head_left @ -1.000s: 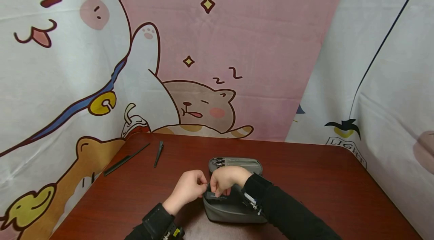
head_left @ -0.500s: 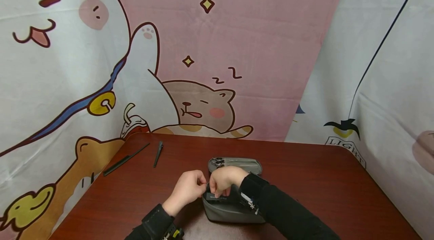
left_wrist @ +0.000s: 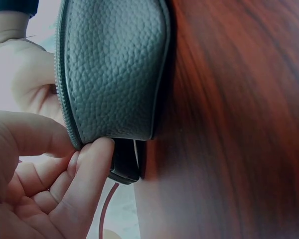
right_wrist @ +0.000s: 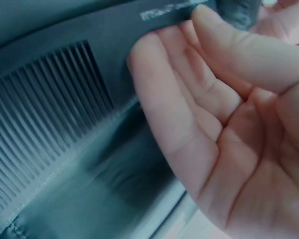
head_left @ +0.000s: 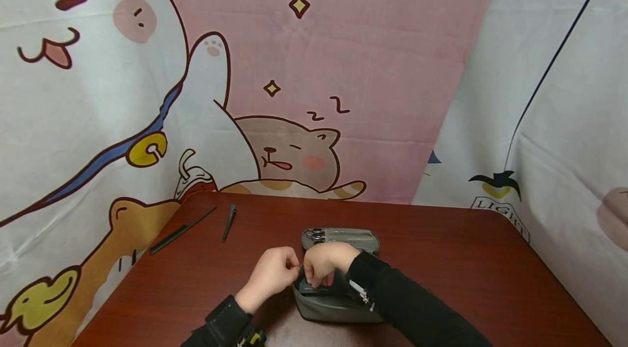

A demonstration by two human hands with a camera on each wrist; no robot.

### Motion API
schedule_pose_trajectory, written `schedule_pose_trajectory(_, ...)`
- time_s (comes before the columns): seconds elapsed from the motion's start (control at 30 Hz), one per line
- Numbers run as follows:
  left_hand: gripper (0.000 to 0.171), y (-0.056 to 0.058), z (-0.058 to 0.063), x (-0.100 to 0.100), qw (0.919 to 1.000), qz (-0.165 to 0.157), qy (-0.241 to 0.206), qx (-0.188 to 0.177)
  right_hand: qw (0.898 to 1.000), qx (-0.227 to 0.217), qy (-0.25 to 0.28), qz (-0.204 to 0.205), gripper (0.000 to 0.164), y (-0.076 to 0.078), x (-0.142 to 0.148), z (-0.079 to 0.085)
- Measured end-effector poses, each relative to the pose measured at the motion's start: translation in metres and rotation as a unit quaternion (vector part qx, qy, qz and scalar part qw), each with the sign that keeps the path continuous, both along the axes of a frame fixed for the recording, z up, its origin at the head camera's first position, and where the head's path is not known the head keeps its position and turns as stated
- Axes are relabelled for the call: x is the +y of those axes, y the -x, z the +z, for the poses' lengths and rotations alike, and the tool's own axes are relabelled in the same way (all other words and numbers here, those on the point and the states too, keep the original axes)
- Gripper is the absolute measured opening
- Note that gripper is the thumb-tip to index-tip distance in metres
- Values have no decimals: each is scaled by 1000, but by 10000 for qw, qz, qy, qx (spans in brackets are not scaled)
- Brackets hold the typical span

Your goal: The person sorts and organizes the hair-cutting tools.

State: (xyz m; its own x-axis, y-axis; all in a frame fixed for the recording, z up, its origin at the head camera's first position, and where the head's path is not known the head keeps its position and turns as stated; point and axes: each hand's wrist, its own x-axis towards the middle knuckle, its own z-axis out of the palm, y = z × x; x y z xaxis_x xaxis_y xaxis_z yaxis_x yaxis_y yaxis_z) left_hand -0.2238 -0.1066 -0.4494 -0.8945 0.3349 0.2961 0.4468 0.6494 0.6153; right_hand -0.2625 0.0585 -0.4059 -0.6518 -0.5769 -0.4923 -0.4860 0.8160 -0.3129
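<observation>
A grey zippered case (head_left: 338,308) with pebbled sides lies unzipped on the table. My left hand (head_left: 273,273) pinches its rim at the left corner, thumb and index finger on the zipper edge (left_wrist: 66,99) in the left wrist view. My right hand (head_left: 325,264) reaches down into the case from above. In the right wrist view it pinches the toothless end of a dark wide comb (right_wrist: 117,32), just below small pale lettering. The comb's teeth (right_wrist: 55,99) lie along the case's inside lining (right_wrist: 124,174).
The case's raised lid (head_left: 355,237) holds scissors (head_left: 316,235) and other tools behind my right hand. A black rat-tail comb (head_left: 179,233) and a dark hair clip (head_left: 229,223) lie on the reddish-brown table (head_left: 466,271) at the left. A cartoon-printed cloth (head_left: 382,64) hangs behind.
The comb has sunk slightly lower inside the case, with the right hand's fingertips moving down along with it. My left hand stays at the rim.
</observation>
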Motion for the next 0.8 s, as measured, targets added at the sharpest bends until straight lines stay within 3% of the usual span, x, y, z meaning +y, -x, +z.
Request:
schedule_pose_trajectory(0.13,20,0,0,0,10000,-20,9,-21,9984,-347,451,-19,3,1,10,10)
schedule_pose_trajectory(0.33,19,1,0,-1,10000,0,40,26,9904,-625,1188,333,13,4,25,25)
schedule_pose_trajectory(0.47,19,1,-1,0,10000,9,44,44,9862,-119,1526,635,19,3,36,30)
schedule_pose_trajectory(0.6,19,1,-1,1,10000,42,56,-19,9784,381,1913,685,23,0,48,32)
schedule_pose_trajectory(0.8,21,0,-2,1,9998,103,118,133,9644,797,2435,661,27,-4,65,31)
